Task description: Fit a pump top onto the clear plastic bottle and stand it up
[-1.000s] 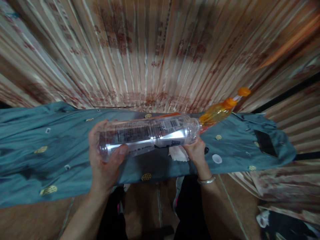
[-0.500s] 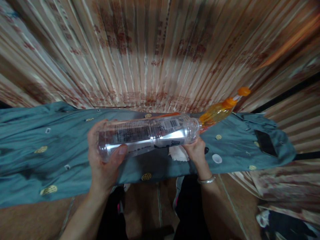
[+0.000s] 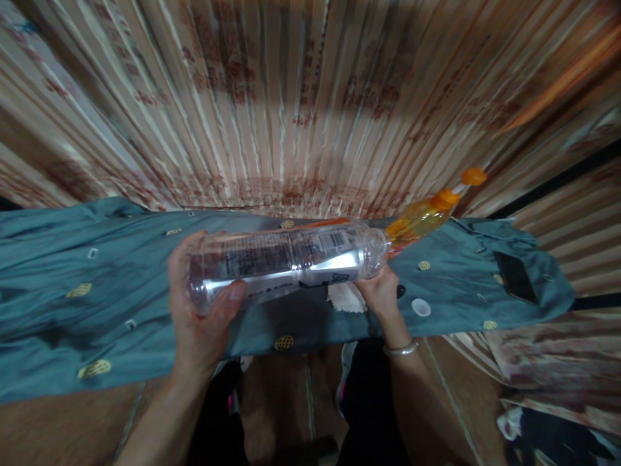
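A large clear plastic bottle (image 3: 291,259) with a silver label lies sideways in the air above the cloth. My left hand (image 3: 206,310) is wrapped round its base, thumb on the near side. Under the neck end is my right hand (image 3: 381,288), its fingers mostly hidden behind the bottle. The bottle's open mouth points right, in line with a smaller bottle (image 3: 420,219) of orange-yellow colour with an orange cap, tilted up to the right behind it. Whether the two bottles touch, I cannot tell. A white tissue (image 3: 347,298) lies below the neck.
Green cloth with yellow patterns (image 3: 160,330) covers the long table. On its right part are a white round cap (image 3: 420,307), a small black object (image 3: 400,292) and a dark phone (image 3: 515,277). Behind hangs a pleated curtain (image 3: 291,116).
My left hand and the base of the large bottle have shifted very slightly left. Everything else looks the same.
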Available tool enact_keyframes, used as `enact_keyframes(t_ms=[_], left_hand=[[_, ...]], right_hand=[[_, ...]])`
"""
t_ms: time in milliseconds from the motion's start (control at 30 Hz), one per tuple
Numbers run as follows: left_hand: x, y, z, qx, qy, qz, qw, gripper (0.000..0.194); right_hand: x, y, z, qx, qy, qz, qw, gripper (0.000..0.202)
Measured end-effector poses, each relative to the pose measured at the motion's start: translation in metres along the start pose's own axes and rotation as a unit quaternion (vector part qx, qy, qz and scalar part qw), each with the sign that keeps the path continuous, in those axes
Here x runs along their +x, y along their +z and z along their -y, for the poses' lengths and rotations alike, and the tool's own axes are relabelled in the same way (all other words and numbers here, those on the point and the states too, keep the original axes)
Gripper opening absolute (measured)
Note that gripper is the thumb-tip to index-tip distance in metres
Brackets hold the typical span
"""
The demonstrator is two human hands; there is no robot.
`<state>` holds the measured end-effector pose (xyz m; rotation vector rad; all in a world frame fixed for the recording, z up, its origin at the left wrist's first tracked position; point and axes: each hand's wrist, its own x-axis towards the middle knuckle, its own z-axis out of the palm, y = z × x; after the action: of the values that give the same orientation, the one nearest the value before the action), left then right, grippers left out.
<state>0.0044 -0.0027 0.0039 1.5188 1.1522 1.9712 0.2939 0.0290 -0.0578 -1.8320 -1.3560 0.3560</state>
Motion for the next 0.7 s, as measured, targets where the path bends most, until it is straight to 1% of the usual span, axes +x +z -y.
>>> enact_keyframes(t_ms=[367,600,700], left_hand=[[0.0010,0.0007,-0.0012,-0.008,0.010,0.010,1.000,0.065],[-0.0013,-0.0011,-0.0002,-0.014,-0.022,0.002,1.000,0.070],[-0.0008,-0.0007,-0.0003,-0.008,-0.007,0.000,1.000,0.067]], right_hand=[[0.0012,0.0018,-0.0062,-0.012,-0.020,-0.003,1.000,0.055],[0.0012,0.0018,-0.0051,-0.013,-0.024,-0.004,1.000,0.055],[0.0014,0.0015,-0.0041,-0.012,-0.023,-0.002,1.000,0.056]])
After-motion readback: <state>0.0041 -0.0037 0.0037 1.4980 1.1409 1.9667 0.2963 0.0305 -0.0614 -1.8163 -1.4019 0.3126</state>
